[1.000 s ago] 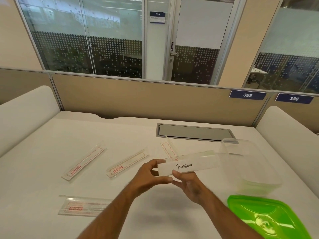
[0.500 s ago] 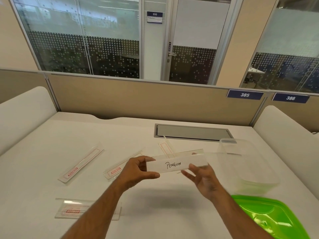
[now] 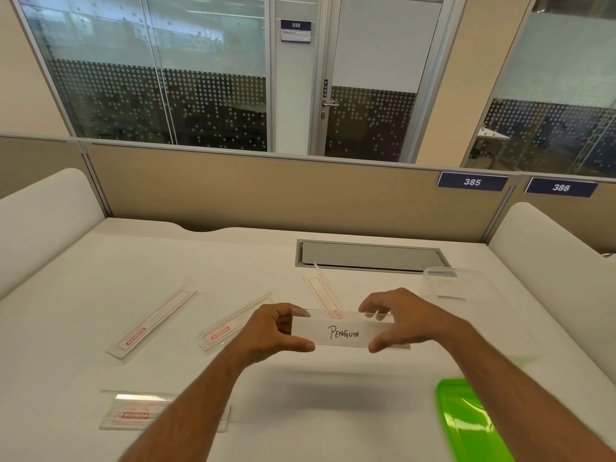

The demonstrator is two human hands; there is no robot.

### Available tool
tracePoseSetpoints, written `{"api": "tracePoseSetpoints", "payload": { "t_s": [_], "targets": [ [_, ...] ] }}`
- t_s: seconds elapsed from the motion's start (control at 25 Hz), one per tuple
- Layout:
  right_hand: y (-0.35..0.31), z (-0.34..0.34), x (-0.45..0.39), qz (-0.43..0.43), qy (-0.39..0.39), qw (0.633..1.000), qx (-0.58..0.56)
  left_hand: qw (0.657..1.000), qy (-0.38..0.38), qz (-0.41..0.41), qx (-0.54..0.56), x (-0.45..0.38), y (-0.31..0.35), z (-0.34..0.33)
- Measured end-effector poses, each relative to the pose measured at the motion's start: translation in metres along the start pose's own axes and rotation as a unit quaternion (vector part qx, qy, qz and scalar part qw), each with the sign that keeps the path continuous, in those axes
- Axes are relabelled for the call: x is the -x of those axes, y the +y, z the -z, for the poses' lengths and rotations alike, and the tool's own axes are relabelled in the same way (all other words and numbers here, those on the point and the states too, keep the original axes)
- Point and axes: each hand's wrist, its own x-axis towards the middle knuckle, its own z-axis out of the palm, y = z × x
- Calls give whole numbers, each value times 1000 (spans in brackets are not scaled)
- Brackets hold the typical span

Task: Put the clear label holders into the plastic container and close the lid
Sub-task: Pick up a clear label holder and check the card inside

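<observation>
1. Left hand (image 3: 276, 331) pinches the "Penguin" label holder (image 3: 346, 333) by its left end; it's held above the desk (image 3: 83, 295).
2. Right hand (image 3: 400, 320) curls round the right end.
3. Container (image 3: 443, 285) sits open, to the right; lid (image 3: 466, 421) off.
4. Best approach: keep holder level, lower it lengthwise inside.

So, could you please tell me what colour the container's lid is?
Bright translucent green; the lid shows in the head view, lower right.

Bare counter (image 3: 333, 395) lies under the hands (image 3: 336, 325) — the open container (image 3: 480, 315) sits right, green lid (image 3: 466, 425) nearer.
</observation>
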Motion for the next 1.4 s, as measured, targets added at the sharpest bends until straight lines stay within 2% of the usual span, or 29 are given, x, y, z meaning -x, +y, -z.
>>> {"api": "tracePoseSetpoints", "payload": {
  "t_s": [0.12,0.24,0.32,0.44,0.6,0.72,0.88,1.12,1.4],
  "targets": [
    [-11,1,-3,14,-45,995,93,1000,-11,-4,-9,-6,4,-10],
    [-12,-2,-2,14,-31,992,118,999,-8,-8,-44,-12,8,-18],
    [-3,0,1,-15,13,994,110,993,28,-8,-115,-18,7,-25],
    [20,12,6,-107,122,984,74,971,82,31,-223,-28,-3,-33],
    [70,36,16,-248,263,930,59,937,100,58,-330,-40,-34,-39],
    [107,46,29,-334,305,888,81,907,93,63,-406,-49,-57,-43],
    [142,39,41,-420,275,860,96,881,65,77,-463,-60,-79,-48],
    [172,13,32,-471,196,857,79,844,74,32,-531,-74,-104,-53],
    [192,-2,17,-485,139,861,57,847,82,-6,-525,-82,-109,-51]
  ]
}}
